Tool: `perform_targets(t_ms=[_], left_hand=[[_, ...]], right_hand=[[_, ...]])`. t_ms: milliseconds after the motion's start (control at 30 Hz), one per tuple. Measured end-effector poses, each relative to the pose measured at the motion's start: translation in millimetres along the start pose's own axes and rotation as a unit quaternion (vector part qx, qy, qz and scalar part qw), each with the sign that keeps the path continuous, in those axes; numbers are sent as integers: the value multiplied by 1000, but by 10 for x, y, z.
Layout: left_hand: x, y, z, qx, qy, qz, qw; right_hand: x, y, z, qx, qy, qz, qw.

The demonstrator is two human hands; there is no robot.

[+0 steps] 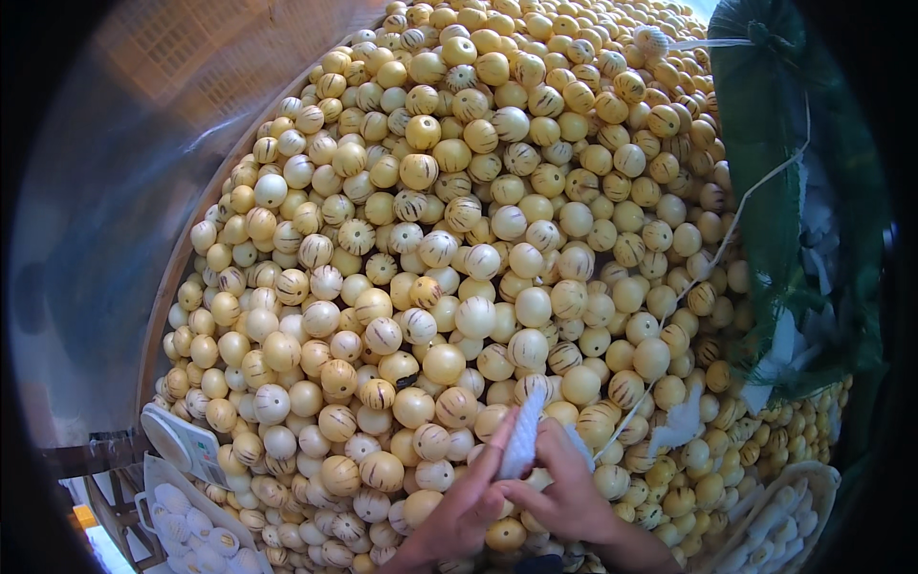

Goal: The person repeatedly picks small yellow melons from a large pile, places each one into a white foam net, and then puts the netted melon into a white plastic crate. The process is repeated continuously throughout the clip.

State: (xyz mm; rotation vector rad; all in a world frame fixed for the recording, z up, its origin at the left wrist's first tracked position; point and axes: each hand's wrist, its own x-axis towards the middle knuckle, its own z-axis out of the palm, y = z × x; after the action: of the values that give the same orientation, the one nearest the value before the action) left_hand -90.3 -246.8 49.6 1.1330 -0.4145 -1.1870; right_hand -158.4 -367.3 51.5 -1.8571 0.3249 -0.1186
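Low in the view, my left hand (462,506) and my right hand (570,495) come together over a large heap of pepino melons (445,364). Between them they grip a white foam net sleeve (521,438), which stands up above the fingers. Its left side lies along my left fingers, while the curled right fingers press its other side. Whether a fruit is inside the sleeve cannot be seen. Another bit of white foam (579,446) shows behind my right hand. The pepinos are pale yellow, many with purple streaks.
A white scale (179,441) sits at the left edge, above a basket (161,473) of foam-netted fruits. At right hangs a green mesh bag (760,179) holding white foam; a pale string (731,229) runs down from it. Another container (825,477) at lower right holds foam sleeves.
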Motion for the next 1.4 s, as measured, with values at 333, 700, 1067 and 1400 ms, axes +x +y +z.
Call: perform_targets(t_ms=[333,700,1067,1400], left_hand=[[-6,-69,-283,-96,279,-104,950],[61,-241,-528,-20,319,-68,945],[188,-184,-892,293,483,94,820],[55,-51,-929,11,498,94,862]], right_hand=[[402,254,12,269,-211,194,919],[567,355,303,-88,-137,0,987],[1463,407,-160,-85,-157,-9,984],[2549,951,-126,-304,14,-68,950]])
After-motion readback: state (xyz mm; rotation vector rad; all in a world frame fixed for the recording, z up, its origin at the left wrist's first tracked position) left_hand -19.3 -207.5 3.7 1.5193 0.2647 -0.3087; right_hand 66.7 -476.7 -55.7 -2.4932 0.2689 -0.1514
